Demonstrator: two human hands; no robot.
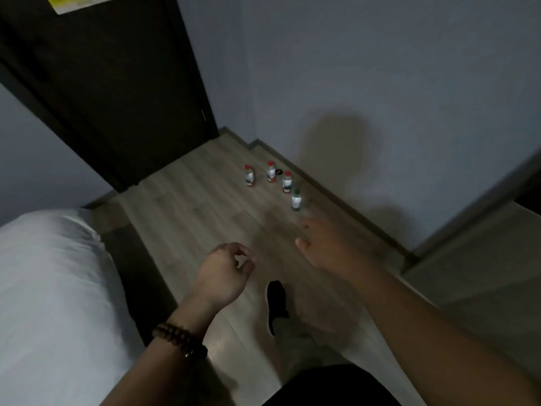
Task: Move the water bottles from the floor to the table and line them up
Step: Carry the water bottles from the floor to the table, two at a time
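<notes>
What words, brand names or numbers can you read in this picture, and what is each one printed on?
No text can be read here.
Labels on the three red-capped bottles: too small and blurred.
Label on the green-capped bottle: too small and blurred.
On the door, yellow paper: cut off and blurred, nothing legible.

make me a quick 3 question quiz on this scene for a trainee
1. How many water bottles stand on the floor?
2. True or false: the right hand holds a bottle.
3. The cap of the bottle nearest the right hand is: A red, B green, C blue.

Key
1. Four.
2. False: it is open, reaching out, and holds nothing.
3. B: it is the green-capped bottle; the other three have red caps.
</notes>
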